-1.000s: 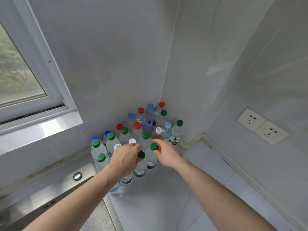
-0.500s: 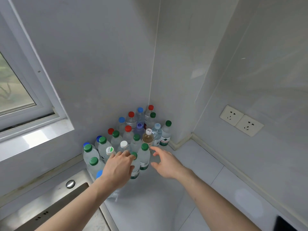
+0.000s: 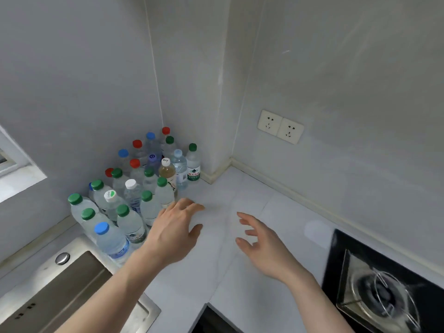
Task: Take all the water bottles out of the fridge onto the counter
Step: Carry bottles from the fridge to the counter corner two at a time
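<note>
Several clear water bottles (image 3: pixel 131 223) with green, blue, red and white caps stand packed in the corner of the white counter (image 3: pixel 240 267). One among them holds a yellowish drink (image 3: pixel 167 173). My left hand (image 3: pixel 174 229) hovers just right of the front bottles, fingers spread and holding nothing. My right hand (image 3: pixel 262 246) is further right over bare counter, fingers loosely spread, also holding nothing. No fridge is in view.
A steel sink (image 3: pixel 57 294) lies at the lower left beside the bottles. A black gas hob (image 3: pixel 382 287) sits at the right. Two wall sockets (image 3: pixel 280 126) are on the right wall. A window sill (image 3: pixel 19 181) shows at the far left.
Both hands let go of the green-capped bottles and pulled back and to the right, away from the cluster. The view swung right, bringing the hob into sight.
</note>
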